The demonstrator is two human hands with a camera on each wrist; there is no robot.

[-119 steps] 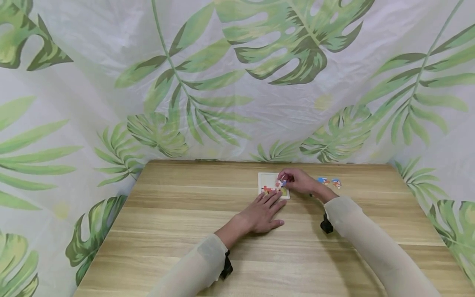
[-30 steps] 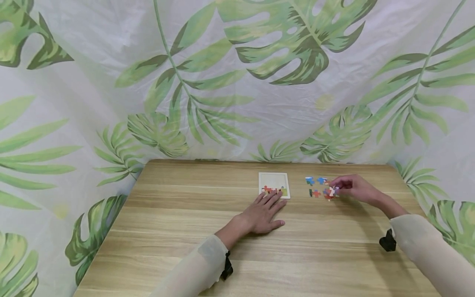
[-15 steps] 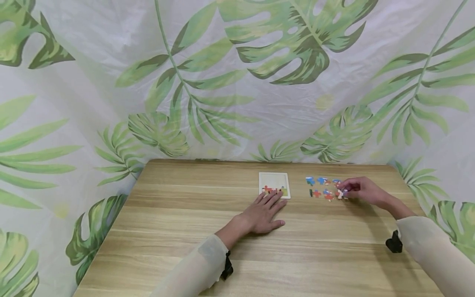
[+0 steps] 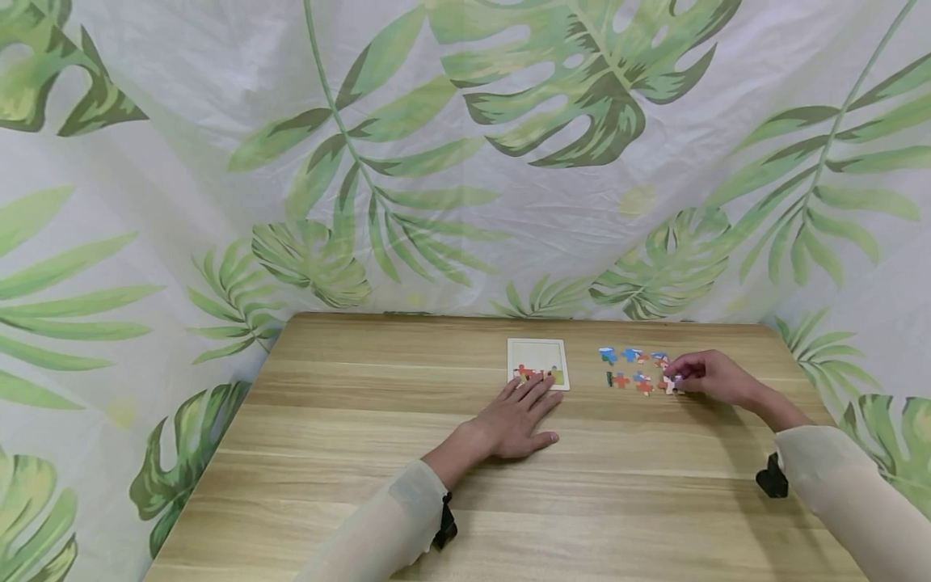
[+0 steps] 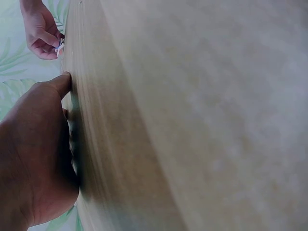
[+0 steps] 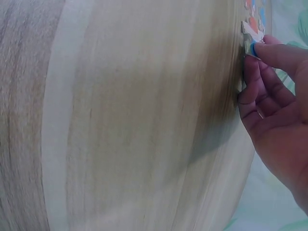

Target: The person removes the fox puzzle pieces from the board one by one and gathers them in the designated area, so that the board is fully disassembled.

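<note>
In the head view my left hand (image 4: 512,420) lies flat, its fingertips over the near edge of a white-rimmed puzzle tray (image 4: 537,340). A few fitted pieces, red and green, line the near side of the tray, partly covered by my fingers. My right hand (image 4: 716,378) is at the right end of the loose pieces and pinches a pale puzzle piece (image 4: 669,386) with some blue. In the right wrist view, thumb and finger hold that piece (image 6: 251,45) by its edge, close over the table. The left wrist view shows my left hand (image 5: 41,154) with its palm down.
Several loose puzzle pieces (image 4: 643,382), blue, red and white, lie in two rough rows right of the tray. The wooden table (image 4: 349,453) ends at a leaf-patterned cloth (image 4: 407,162) behind. Black wrist cameras (image 4: 773,477) hang below both sleeves.
My right hand has gone from over the tray to the loose pieces on the right, carrying a puzzle piece, and slid slightly further right. My left hand has stayed put.
</note>
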